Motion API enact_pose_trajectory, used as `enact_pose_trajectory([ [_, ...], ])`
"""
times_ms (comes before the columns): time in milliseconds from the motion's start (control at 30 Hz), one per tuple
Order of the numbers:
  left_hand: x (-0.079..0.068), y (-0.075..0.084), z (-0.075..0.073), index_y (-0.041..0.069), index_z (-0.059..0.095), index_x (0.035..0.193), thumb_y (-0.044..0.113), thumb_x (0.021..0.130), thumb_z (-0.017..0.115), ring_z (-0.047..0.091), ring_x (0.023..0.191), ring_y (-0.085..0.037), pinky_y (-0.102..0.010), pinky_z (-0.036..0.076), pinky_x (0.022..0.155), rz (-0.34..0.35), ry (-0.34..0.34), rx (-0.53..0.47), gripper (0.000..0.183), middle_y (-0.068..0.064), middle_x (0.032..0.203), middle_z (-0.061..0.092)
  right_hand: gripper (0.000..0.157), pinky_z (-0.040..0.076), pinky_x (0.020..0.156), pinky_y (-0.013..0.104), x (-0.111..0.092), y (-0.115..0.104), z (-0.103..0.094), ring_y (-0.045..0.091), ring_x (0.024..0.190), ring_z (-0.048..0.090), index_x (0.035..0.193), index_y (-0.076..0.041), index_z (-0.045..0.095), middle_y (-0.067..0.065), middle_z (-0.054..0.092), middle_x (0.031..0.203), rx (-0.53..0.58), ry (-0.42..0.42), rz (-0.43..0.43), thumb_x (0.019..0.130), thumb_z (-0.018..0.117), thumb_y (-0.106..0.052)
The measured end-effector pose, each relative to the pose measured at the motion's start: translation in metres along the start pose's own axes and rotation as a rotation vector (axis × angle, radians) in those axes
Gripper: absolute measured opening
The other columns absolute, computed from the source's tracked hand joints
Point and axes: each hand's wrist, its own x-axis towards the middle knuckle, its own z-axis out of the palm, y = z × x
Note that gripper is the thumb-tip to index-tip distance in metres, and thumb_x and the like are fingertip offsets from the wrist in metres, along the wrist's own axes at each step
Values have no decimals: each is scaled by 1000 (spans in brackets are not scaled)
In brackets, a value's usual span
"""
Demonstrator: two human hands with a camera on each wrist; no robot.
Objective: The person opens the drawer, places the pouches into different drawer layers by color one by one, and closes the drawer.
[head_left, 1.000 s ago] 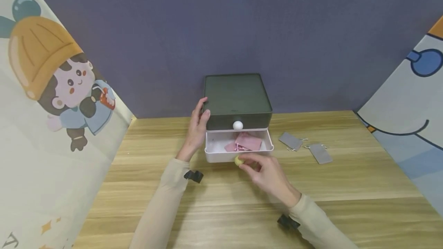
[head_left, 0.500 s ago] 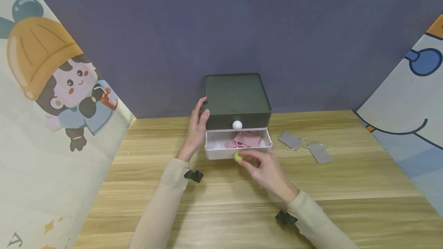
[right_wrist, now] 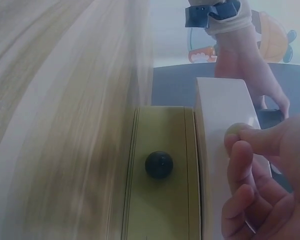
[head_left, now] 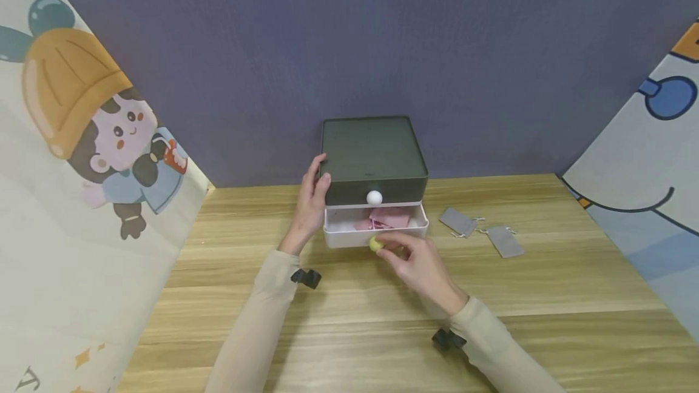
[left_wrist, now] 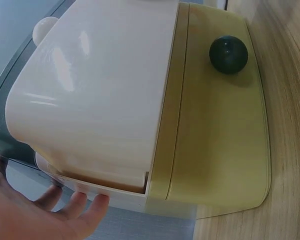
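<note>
**White drawer (head_left: 344, 239), part out of the cabinet (head_left: 374, 150)**

Orientation: front panel faces you on the near side, level, with its long axis running left to right. The slide axis runs near to far, square with the cabinet.

Appearance: glossy white, rounded at the corners, plain-fronted, with one ball-shaped yellow knob (head_left: 375, 244) near the middle. Inside, towards the right, folded pink cloth (head_left: 392, 218) with a pink string.

Location: middle tier, below the dark green top tier with its white knob (head_left: 374, 198) and above the yellow lower drawer (left_wrist: 225, 135), which sits closed and carries a dark knob (left_wrist: 228, 55). The cabinet stands on the wooden table (head_left: 546, 296), at the far side by the blue-grey wall (head_left: 262, 77).

Your right hand (head_left: 423, 268): thumb and forefinger pinch the yellow knob; the other fingers bend loosely beneath, clear of the lower drawer.

Your left hand (head_left: 311, 199): fingers extended and spread, fingertips against the cabinet's left side; grips nothing.

Also on the table: two flat grey pouches (head_left: 458, 222) with pale drawstrings, right of the cabinet, the nearer one lying slantwise.
</note>
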Motion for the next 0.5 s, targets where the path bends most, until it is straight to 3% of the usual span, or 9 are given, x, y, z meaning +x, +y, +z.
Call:
enact_pose_trajectory([
  [500,-2,1,0,30,34,167,44,110,40,41,149,-43,-68,37,120,-7,-5,9,59,-22,167,33,29,53,56,23,5,0,2,8,65,63,119,-13,79,3,81,96,35,6,49,91,83,-8],
])
